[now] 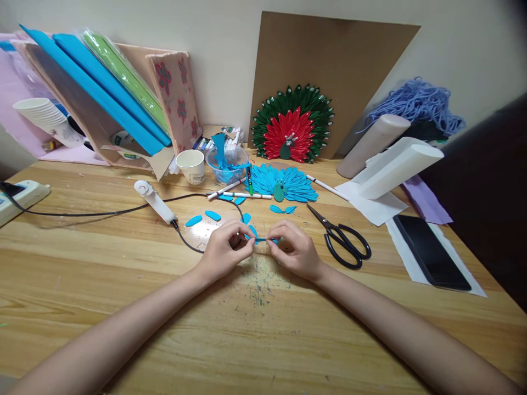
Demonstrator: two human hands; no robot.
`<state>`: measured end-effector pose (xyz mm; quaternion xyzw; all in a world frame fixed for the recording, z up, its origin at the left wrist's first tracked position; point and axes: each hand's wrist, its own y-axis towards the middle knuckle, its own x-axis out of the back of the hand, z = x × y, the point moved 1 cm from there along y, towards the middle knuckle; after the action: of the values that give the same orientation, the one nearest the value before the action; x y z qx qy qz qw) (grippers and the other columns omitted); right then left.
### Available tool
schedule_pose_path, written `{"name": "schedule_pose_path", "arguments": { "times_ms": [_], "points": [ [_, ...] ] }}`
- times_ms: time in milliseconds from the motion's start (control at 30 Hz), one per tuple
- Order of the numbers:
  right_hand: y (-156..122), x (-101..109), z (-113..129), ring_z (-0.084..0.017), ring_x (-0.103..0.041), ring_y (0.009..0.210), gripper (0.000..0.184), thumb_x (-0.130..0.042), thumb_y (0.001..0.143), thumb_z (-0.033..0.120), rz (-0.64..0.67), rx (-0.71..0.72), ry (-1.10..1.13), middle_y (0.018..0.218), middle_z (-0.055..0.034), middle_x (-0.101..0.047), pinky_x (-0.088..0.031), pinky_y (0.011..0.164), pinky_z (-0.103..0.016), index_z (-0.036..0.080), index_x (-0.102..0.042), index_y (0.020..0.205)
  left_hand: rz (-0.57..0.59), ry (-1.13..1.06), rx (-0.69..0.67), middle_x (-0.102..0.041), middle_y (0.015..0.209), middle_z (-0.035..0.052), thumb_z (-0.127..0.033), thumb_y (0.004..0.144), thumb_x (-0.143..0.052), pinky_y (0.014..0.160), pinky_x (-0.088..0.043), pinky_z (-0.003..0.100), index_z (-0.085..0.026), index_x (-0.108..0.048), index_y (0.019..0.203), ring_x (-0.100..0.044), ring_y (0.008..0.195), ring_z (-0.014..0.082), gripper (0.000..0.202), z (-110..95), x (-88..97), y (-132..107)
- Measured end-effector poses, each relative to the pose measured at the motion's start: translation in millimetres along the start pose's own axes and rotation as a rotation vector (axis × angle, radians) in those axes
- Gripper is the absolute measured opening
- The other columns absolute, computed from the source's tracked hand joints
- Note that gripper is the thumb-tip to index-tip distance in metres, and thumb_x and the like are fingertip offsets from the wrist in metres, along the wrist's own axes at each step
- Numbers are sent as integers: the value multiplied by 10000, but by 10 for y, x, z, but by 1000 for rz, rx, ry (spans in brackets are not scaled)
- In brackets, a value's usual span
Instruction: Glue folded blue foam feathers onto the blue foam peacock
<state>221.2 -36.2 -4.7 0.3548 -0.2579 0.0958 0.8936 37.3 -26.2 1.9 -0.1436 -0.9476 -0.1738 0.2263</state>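
Note:
Between my two hands, just above the table, stretches a narrow blue paper piece [261, 240]. My left hand [229, 244] pinches its left end with thumb and forefinger. At its right end, my right hand [294, 248] pinches it the same way. Several flat blue oval petals [194, 220] lie to the left and behind my left hand. Two pinched blue petals [283, 209] rest beyond my right hand. Further back sits a blue peacock-like fan of petals [294, 181] with a green body. Black-handled scissors [343, 236] lie open to the right of my right hand.
A white corded tool [154, 202] lies at left. Behind stand a paper cup [191, 166], a clear bowl [228, 164] of blue scraps and a red-green peacock [293, 126] against brown board [329, 60]. A phone [430, 252] and paper rolls [399, 170] are at right.

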Motion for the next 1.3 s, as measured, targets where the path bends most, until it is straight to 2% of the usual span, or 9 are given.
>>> {"name": "schedule_pose_path", "arguments": {
  "times_ms": [167, 333, 433, 567, 767, 900, 1100, 1300],
  "points": [
    [5, 8, 4, -162, -540, 748, 118, -572, 787, 110, -32, 17, -21, 781, -34, -565, -455, 661, -301, 206, -558, 854, -16, 1, 15, -588, 755, 30, -177, 779, -575, 590, -384, 229, -157, -608, 767, -512, 670, 119, 41, 12, 0, -6],
    [2, -4, -1, -169, -540, 788, 124, -592, 793, 147, 35, 17, -47, 823, -46, -576, -459, 694, -312, 200, -565, 902, 13, 23, -61, -580, 746, 23, -170, 784, -568, 609, -385, 233, -167, -605, 787, -505, 688, 124, 37, -1, -5, -17],
    [-2, -9, 6, -166, -536, 774, 94, -575, 804, 143, 27, 34, -63, 808, -41, -568, -456, 678, -305, 207, -574, 873, 24, 53, -95, -583, 750, 22, -167, 789, -559, 633, -386, 240, -170, -606, 802, -501, 697, 126, 49, -21, -1, -22],
    [4, 12, 21, -163, -535, 759, 109, -578, 796, 115, -34, 57, -82, 793, -37, -568, -442, 676, -311, 206, -579, 856, -19, 43, -26, -583, 746, 22, -188, 802, -543, 603, -376, 232, -162, -608, 784, -504, 670, 120, 72, -34, 15, -15],
    [12, 42, 35, -156, -544, 746, 144, -607, 783, 117, -69, 150, -143, 807, -34, -585, -430, 670, -308, 219, -604, 884, 147, -80, 55, -604, 687, 11, -285, 880, -447, 619, -384, 227, -150, -609, 705, -523, 658, 120, 274, -42, 14, -4],
    [3, 42, 42, -156, -553, 742, 144, -618, 779, 131, -40, 170, -147, 810, -31, -600, -431, 664, -303, 232, -613, 882, 168, -123, 90, -576, 670, 5, -343, 871, -469, 601, -374, 226, -146, -604, 732, -499, 640, 117, 276, -33, 6, -7],
    [0, 39, 46, -159, -558, 740, 131, -599, 795, 146, -26, 147, -140, 808, -33, -608, -443, 664, -309, 245, -630, 875, 164, -189, 132, -557, 658, -1, -340, 840, -527, 535, -327, 209, -140, -613, 749, -449, 595, 100, 236, -36, -10, 5],
    [21, 15, 32, -160, -581, 765, 103, -603, 776, 127, 1, 4, 35, 808, -35, -626, -472, 685, -308, 210, -602, 837, 144, -206, 144, -554, 637, -2, -329, 828, -548, 537, -333, 211, -134, -615, 713, -450, 583, 95, 236, -32, -14, 17]
  ]
}}
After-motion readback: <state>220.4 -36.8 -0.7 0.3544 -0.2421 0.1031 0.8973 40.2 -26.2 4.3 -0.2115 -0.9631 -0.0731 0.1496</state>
